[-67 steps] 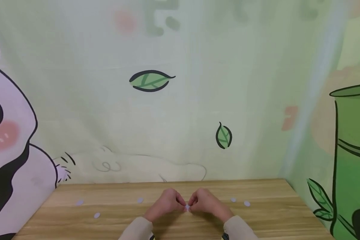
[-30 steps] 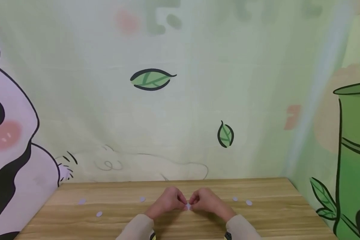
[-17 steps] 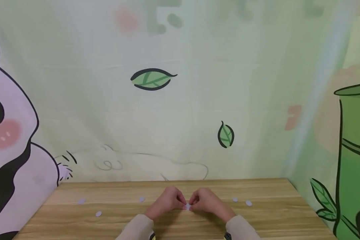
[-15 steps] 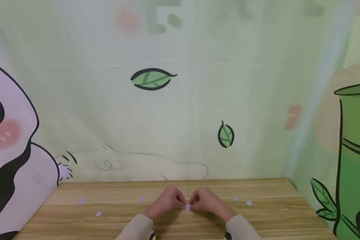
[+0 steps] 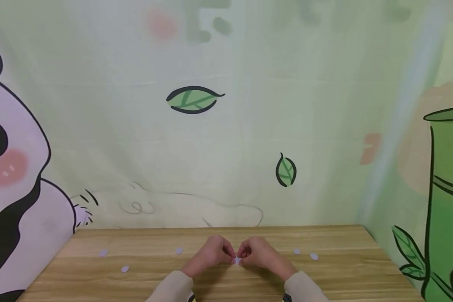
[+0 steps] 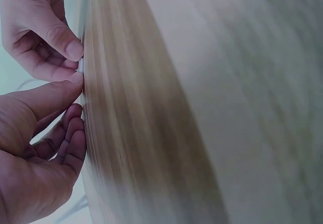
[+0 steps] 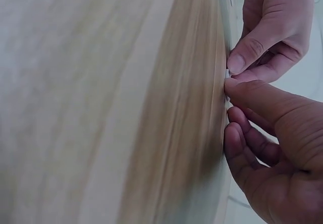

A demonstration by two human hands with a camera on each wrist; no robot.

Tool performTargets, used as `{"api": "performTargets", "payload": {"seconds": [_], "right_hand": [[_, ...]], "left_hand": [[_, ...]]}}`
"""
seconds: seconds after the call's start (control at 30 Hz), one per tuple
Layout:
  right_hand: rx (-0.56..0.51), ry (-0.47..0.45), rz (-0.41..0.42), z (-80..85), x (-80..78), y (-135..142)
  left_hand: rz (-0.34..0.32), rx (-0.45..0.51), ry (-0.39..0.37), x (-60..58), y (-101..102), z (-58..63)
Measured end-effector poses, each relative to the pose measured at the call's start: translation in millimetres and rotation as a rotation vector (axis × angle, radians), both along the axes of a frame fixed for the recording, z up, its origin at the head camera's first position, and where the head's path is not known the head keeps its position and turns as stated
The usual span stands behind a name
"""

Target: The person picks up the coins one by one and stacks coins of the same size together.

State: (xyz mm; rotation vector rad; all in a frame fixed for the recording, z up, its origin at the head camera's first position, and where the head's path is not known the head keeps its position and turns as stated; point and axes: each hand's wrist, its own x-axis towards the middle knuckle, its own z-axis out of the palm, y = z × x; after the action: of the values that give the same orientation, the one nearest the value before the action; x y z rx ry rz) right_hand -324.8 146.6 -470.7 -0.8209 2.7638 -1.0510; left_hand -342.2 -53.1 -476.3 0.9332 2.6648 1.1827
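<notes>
my left hand (image 5: pixel 212 253) pinches one side of a small pale piece (image 5: pixel 237 260) between thumb and finger, and my right hand (image 5: pixel 259 253) pinches the other side; both grips are drawn in close, the spare fingers curled beneath. the piece sits between my fingertips, low at the middle of the wooden table (image 5: pixel 347 272); my fingers hide most of its outline, and i cannot tell whether it touches the wood

the step in hand, as i judge it, is fine two-handed work on this one piece. the next move seems to call for steady wrists and a light, even pinch from both sides, since something so thin could slip or crease

against the frame from about two seconds ago, my hands hold nearly the same pose and the piece is in the same place between them

further out, three pale discs lie to my left, an outermost disc (image 5: pixel 103 253), a nearer disc (image 5: pixel 125 269) and an inner disc (image 5: pixel 179 251), and two discs (image 5: pixel 314 256) lie to my right; their arrangement is unchanged. the whole view, printed backdrop (image 5: pixel 226 151) included, is shifted only slightly, which i put down to my head moving
</notes>
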Motion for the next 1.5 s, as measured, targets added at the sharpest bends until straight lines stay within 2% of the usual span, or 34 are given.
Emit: {"api": "performTargets", "payload": {"seconds": [0.2,0.6,0.8,0.97,1.1,1.4,1.5], "right_hand": [[0.01,0.026,0.011,0.3,-0.8,-0.1],[0.002,-0.025,0.012,-0.3,-2.5,0.7],[-0.007,-0.015,0.015,-0.1,-0.8,-1.6],[-0.009,-0.026,0.011,-0.8,-1.2,-2.4],[-0.009,-0.006,0.004,-1.8,-2.6,-0.1],[-0.028,-0.011,0.006,-3.4,-3.7,2.8],[-0.035,-0.015,0.006,-2.8,-3.2,3.0]], "left_hand": [[-0.006,-0.007,0.013,-0.1,-0.9,1.5],[-0.025,-0.043,-0.013,1.8,-1.4,4.6],[-0.021,-0.043,0.001,2.5,-7.0,3.7],[0.049,-0.025,0.028,3.0,-23.3,7.5],[0.105,0.029,0.01,1.3,-38.8,13.8],[0.19,0.071,-0.024,-3.3,-66.5,19.1],[0.206,0.07,-0.013,-3.3,-72.0,19.1]]}}
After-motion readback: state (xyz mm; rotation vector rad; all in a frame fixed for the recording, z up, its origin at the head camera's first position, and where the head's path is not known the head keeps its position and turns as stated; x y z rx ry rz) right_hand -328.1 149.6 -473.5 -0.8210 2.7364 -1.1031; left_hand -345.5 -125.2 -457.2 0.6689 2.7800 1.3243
